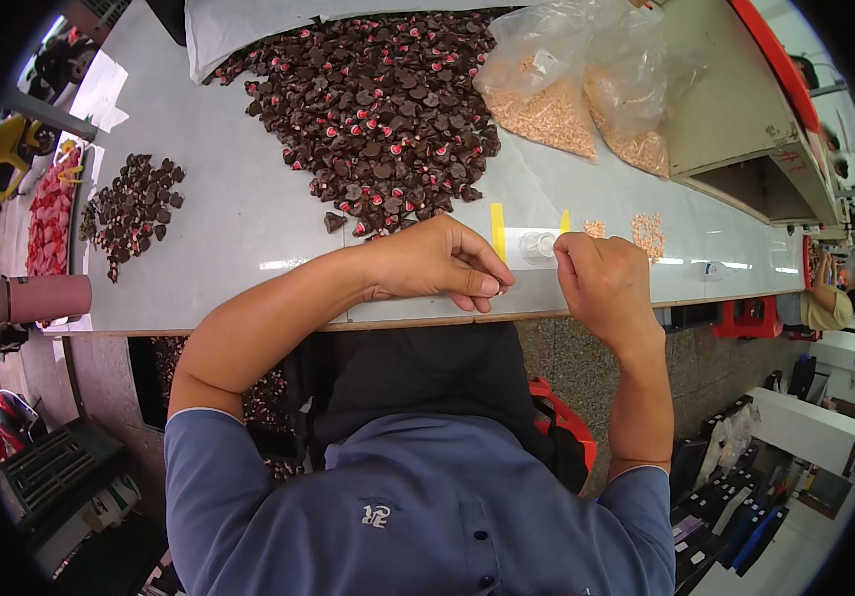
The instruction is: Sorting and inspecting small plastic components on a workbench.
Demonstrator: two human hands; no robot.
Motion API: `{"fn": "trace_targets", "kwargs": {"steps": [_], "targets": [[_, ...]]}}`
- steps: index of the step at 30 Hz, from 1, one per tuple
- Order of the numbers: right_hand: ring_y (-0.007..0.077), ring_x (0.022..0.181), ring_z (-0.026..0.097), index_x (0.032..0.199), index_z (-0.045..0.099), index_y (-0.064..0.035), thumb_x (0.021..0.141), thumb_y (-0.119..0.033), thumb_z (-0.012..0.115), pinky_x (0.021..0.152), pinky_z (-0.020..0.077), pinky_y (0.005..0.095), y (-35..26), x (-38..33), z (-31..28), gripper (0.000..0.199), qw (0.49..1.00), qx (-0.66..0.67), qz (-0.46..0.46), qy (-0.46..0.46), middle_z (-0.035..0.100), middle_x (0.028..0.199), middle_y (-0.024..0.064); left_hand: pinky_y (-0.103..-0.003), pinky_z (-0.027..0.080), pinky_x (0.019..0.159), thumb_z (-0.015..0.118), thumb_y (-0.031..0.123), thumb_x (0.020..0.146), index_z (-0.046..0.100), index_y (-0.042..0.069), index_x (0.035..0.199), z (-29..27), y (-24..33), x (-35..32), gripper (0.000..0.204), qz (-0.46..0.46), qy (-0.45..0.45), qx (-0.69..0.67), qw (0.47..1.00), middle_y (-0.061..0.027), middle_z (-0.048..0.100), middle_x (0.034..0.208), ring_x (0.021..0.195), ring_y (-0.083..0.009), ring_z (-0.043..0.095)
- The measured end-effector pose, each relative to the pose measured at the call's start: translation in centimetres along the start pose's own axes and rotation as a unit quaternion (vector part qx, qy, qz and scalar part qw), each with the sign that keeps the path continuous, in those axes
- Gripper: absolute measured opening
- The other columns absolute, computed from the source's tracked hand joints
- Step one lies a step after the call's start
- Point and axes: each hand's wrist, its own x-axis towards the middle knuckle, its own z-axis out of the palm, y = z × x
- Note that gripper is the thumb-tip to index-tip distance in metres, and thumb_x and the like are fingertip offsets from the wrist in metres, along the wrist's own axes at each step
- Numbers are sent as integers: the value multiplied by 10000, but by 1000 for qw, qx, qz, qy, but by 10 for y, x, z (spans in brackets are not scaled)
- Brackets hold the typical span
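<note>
My left hand [439, 263] is closed at the table's front edge, thumb and fingers pinching a tiny part whose kind I cannot make out. To its right my right hand [604, 283] is also closed, its fingers curled; whatever it may hold is hidden. Between the hands lies a small clear round dish [537, 245] on a white patch marked by a yellow strip [498, 230]. Two small heaps of pale beige bits, one nearer [595, 228] and one farther right [649, 236], lie just beyond my right hand. Behind my left hand spreads a large pile of small dark brown pieces [378, 109], some with red-and-white faces.
Two clear plastic bags of beige bits [547, 114] stand at the back, beside a beige metal cabinet [745, 119]. A smaller dark heap [135, 204] is at the left, with a pink cup [50, 297] near the edge. A small clear item [713, 269] lies at the right.
</note>
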Motion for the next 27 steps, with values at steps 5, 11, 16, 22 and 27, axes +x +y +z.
{"fn": "trace_targets", "kwargs": {"steps": [5, 11, 16, 22, 27], "targets": [[265, 528, 577, 831, 594, -68, 794, -47, 696, 504, 440, 386, 2, 1, 2, 110, 1000, -20, -3, -18, 588, 618, 72, -261, 574, 738, 697, 95, 899, 675, -33, 1096, 0, 0, 1, 236, -9, 10, -15, 1000, -115, 704, 1049, 840, -161, 700], [229, 492, 560, 832, 603, -52, 774, 11, 700, 477, 425, 348, -7, 0, -2, 129, 999, 39, 2, 36, 567, 589, 65, -267, 572, 761, 699, 115, 902, 670, -42, 1112, -2, 2, 0, 264, 3, -5, -36, 999, -132, 710, 1062, 848, -169, 702], [138, 469, 557, 855, 633, -25, 761, 63, 693, 440, 406, 261, -29, -8, 11, 142, 966, 246, 63, 54, 589, 602, 48, -275, 578, 758, 702, 112, 899, 666, -45, 1122, -3, 0, 1, 275, 3, 4, -47, 999, -148, 710, 1052, 856, -174, 705], [149, 475, 557, 848, 631, -32, 757, 43, 702, 452, 411, 273, -36, -7, 20, 138, 969, 230, 41, 80, 589, 600, 29, -270, 580, 748, 708, 112, 895, 666, -43, 1121, -1, 0, 2, 277, 3, 17, -50, 999, -143, 713, 1018, 860, -185, 712], [150, 469, 548, 845, 632, -38, 757, 43, 700, 449, 397, 279, -37, -7, 25, 138, 969, 226, 33, 95, 580, 594, 25, -265, 579, 743, 712, 113, 892, 668, -40, 1119, 0, 1, 2, 277, -2, 20, -49, 999, -135, 716, 1003, 859, -184, 713]]}}
